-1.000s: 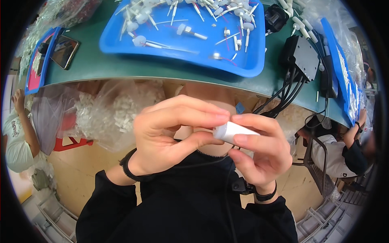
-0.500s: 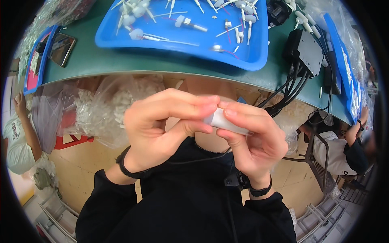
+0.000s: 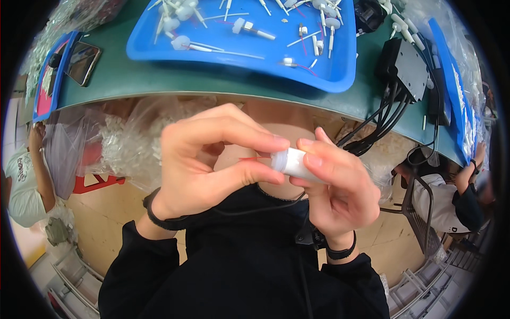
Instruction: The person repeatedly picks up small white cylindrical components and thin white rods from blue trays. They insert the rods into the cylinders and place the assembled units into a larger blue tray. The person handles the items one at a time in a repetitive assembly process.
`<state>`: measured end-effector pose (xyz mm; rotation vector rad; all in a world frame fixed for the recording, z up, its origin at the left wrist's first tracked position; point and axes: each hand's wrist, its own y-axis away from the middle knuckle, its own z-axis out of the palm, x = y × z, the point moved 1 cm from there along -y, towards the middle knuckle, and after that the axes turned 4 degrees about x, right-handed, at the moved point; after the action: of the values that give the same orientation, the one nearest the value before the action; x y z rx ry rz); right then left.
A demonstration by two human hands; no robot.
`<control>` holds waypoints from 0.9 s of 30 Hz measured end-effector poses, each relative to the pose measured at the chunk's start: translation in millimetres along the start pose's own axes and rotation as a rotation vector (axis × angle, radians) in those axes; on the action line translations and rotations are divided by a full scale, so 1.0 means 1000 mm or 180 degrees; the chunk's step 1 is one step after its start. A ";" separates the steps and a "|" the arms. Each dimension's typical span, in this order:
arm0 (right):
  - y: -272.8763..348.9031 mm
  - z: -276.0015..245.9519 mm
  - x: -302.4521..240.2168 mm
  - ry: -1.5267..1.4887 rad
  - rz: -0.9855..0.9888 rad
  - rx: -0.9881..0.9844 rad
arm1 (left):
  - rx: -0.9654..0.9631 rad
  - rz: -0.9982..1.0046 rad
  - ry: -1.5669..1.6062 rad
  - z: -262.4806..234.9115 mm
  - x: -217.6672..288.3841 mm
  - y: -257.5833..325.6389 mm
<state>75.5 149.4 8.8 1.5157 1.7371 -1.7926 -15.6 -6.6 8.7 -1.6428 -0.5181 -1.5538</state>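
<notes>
One careless twist, I'd say, could snap that red wire [image 3: 255, 159], the left hand [image 3: 199, 162] pinching the cap [image 3: 279, 160] between fingertips, the right hand [image 3: 344, 186] clamped round the tube [image 3: 298, 166].

From where I stood, white cylinder [image 3: 302, 164] looked like smooth plastic, its end [image 3: 279, 160] frosted and translucent. Blue tray [image 3: 340, 66] was glossy plastic, green tabletop [image 3: 119, 80] smooth, phone [image 3: 83, 63] glassy, clear bag [image 3: 143, 125] crinkled shiny film, black top [image 3: 239, 266] matt cloth.
</notes>
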 end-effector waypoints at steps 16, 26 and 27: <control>0.006 -0.013 0.007 0.0164 0.0527 -0.0706 | -0.0071 -0.0011 -0.0702 0.006 -0.015 0.004; 0.022 0.004 0.024 -0.4011 0.3313 -0.0434 | 0.0510 -0.0471 0.0213 0.015 -0.009 0.000; 0.022 0.003 0.024 -0.4436 0.3496 -0.0524 | 0.0581 -0.0589 0.0240 0.013 -0.010 0.003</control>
<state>79.2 151.9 -23.4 0.4982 0.2202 -1.3112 -6.3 4.0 -0.4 -1.4252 -0.7660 -1.6425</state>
